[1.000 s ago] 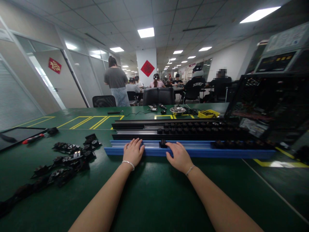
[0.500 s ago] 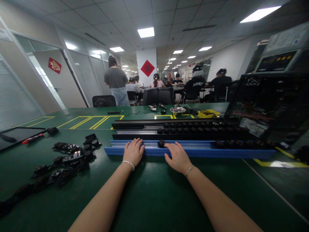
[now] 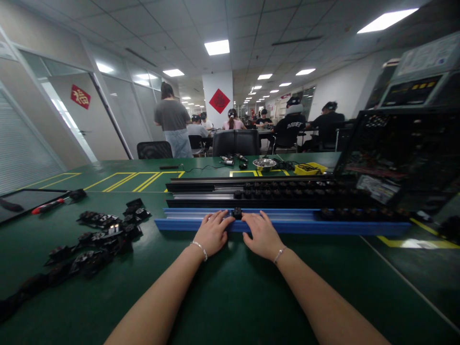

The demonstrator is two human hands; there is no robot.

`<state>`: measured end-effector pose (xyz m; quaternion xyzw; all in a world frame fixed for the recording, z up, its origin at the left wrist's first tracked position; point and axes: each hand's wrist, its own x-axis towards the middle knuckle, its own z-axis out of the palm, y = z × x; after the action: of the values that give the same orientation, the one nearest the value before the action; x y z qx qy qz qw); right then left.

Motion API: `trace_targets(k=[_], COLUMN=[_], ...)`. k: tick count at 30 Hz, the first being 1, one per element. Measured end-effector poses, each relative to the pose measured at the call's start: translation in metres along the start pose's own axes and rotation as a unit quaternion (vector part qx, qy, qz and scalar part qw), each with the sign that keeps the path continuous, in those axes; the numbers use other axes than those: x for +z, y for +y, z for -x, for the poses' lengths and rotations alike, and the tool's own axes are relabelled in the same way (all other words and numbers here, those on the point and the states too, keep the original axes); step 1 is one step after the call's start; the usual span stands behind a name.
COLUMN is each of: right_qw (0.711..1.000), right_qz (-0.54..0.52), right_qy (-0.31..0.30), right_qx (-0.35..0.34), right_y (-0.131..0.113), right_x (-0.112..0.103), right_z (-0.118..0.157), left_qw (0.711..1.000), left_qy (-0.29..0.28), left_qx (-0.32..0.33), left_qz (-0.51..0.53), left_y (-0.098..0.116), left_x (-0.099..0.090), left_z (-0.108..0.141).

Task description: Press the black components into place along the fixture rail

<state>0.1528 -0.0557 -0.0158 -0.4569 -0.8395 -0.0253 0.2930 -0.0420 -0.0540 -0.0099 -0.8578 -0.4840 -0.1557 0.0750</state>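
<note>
A long blue rail (image 3: 298, 225) lies across the green table (image 3: 230, 287) in front of me. A small black part (image 3: 237, 212) sits in its channel between my two hands. My left hand (image 3: 212, 233) rests palm down on the rail's near edge, fingertips just left of the part. My right hand (image 3: 261, 235) lies flat on the rail with its fingers touching the part from the right. More black parts (image 3: 359, 214) fill the rail's right end. Behind it lie black rails (image 3: 258, 191) with rows of the same parts.
A heap of loose black parts (image 3: 104, 230) lies on the table at left, with a red-handled tool (image 3: 48, 206) and a dark tray (image 3: 21, 201) beyond. A large black machine (image 3: 402, 153) stands at right. A metal bowl (image 3: 264, 164) and yellow box (image 3: 309, 168) sit behind. Several people work at far tables.
My left hand has slid right along the blue rail toward the small black part. My right hand and the part have shifted slightly left, so both hands now flank it.
</note>
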Motion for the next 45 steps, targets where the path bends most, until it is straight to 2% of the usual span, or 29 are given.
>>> trace_targets(k=[13, 26, 31, 37, 45], right_qw=[1.000, 0.998, 0.999, 0.995, 0.994], right_qz=[0.012, 0.023, 0.007, 0.045, 0.070], right_qy=[-0.024, -0.055, -0.024, 0.047, 0.044], right_qx=[-0.009, -0.027, -0.020, 0.072, 0.076], right_y=[-0.008, -0.016, -0.012, 0.000, 0.002], right_x=[0.007, 0.010, 0.009, 0.009, 0.010], right_z=[0.002, 0.002, 0.000, -0.003, -0.001], left_qw=[1.000, 0.998, 0.998, 0.997, 0.995], left_qy=[-0.007, 0.024, 0.029, 0.033, 0.032], left_qx=[-0.014, -0.045, -0.053, -0.052, -0.069], left_qz=[-0.018, -0.034, -0.033, -0.052, -0.060], left_y=[0.004, 0.009, 0.009, 0.008, 0.007], left_x=[0.006, 0.012, 0.011, 0.011, 0.007], left_z=[-0.001, -0.005, -0.005, -0.003, -0.002])
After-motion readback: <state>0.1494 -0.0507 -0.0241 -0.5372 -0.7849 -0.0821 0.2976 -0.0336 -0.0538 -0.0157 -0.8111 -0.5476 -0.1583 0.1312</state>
